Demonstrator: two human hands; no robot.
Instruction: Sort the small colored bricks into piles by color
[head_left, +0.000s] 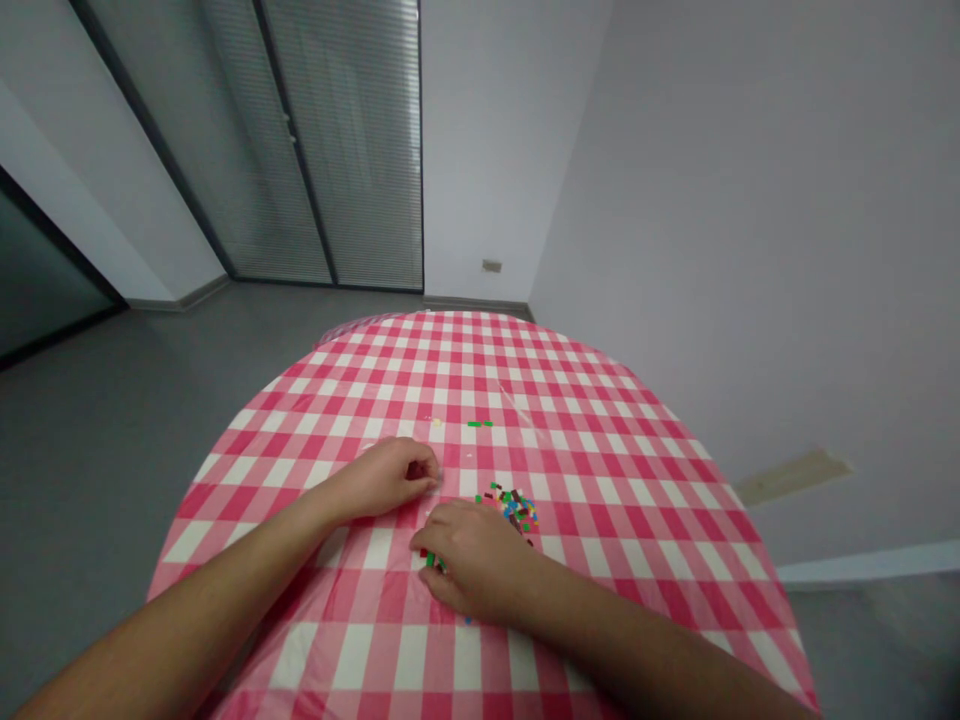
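Pink-checked tablecloth (600, 440) under small bricks (523, 512) — left hand (391, 474) loosely curled, right hand (480, 560) half-curled over some, grips unclear.

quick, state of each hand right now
Left hand: fingers curled; whether it holds anything cannot be told.
Right hand: curled over small coloured pieces; grip unclear.

A red-and-white checked cloth (360, 650) is covering the rounded bench (600, 430). A pile of small multicoloured pieces (517, 508) is lying there; two green pieces (474, 424) are lying beyond the pile, a blue piece (469, 620) nearer than it.
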